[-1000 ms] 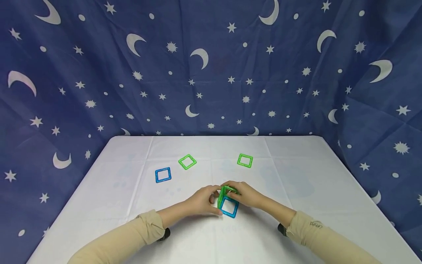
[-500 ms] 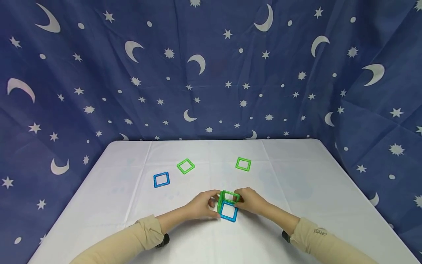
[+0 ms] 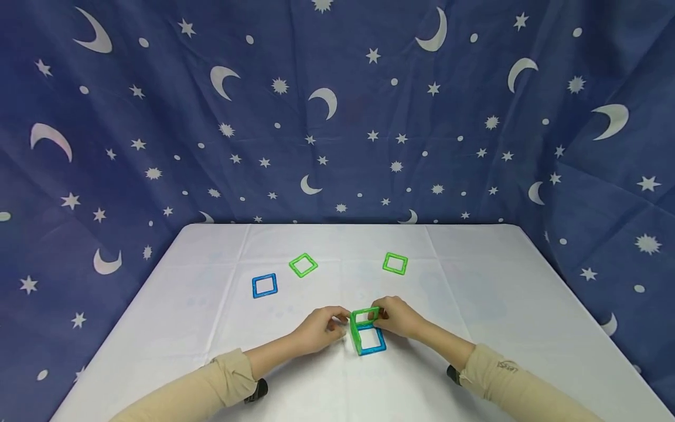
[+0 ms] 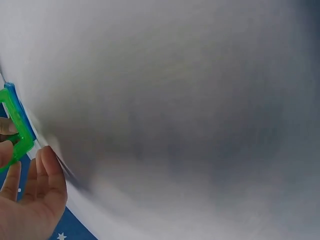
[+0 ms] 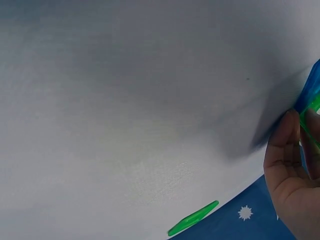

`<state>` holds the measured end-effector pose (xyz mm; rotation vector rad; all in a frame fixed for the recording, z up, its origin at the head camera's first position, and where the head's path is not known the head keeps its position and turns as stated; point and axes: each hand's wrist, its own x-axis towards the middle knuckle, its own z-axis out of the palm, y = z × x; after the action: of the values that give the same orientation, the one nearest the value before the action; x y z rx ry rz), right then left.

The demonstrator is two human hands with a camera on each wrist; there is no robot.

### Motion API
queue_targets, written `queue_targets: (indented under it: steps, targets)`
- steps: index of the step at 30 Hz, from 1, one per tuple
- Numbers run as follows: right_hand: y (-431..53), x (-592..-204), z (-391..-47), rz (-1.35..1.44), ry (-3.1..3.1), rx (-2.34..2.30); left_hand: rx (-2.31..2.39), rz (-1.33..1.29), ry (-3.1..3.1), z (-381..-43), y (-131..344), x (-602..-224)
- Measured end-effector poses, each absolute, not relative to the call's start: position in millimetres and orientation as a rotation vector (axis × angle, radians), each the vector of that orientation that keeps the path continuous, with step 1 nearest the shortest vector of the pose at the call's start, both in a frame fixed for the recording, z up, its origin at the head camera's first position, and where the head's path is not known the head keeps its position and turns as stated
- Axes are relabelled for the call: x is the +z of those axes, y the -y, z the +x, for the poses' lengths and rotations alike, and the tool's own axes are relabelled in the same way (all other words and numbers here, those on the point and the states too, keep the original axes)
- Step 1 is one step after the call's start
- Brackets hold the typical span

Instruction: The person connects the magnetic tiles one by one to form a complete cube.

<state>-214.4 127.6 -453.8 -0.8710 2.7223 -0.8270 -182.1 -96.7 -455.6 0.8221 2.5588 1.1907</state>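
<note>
Three square magnetic tiles stand joined at the middle of the table. A blue tile (image 3: 373,350) lies flat at the base. One green tile (image 3: 355,337) stands upright along its left side, and a second green tile (image 3: 365,310) stands along its far side. My right hand (image 3: 399,317) pinches the far green tile at its right edge, thumb on the near side. My left hand (image 3: 318,331) is just left of the tiles with loosely curved fingers, one fingertip right at the upper left corner. In the left wrist view, the green frame (image 4: 22,145) is cut off by the picture's edge.
Farther back on the white table (image 3: 474,281) lie a blue tile (image 3: 265,295), a green tile (image 3: 303,274) and, to the right, another green tile (image 3: 395,271). A dark blue curtain (image 3: 348,111) with moons and stars hangs behind.
My right hand has shifted from over the far green tile to its right edge. My left thumb has come away from the front corner. The joined tiles have turned slightly.
</note>
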Motion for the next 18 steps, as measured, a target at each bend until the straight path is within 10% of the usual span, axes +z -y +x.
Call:
queue_targets:
  steps: [18]
  targets:
    - [-122.0,-449.5,-223.3,-0.971,-2.674,-0.859,1.248,0.782,-2.524,-185.4,91.3,-457.0]
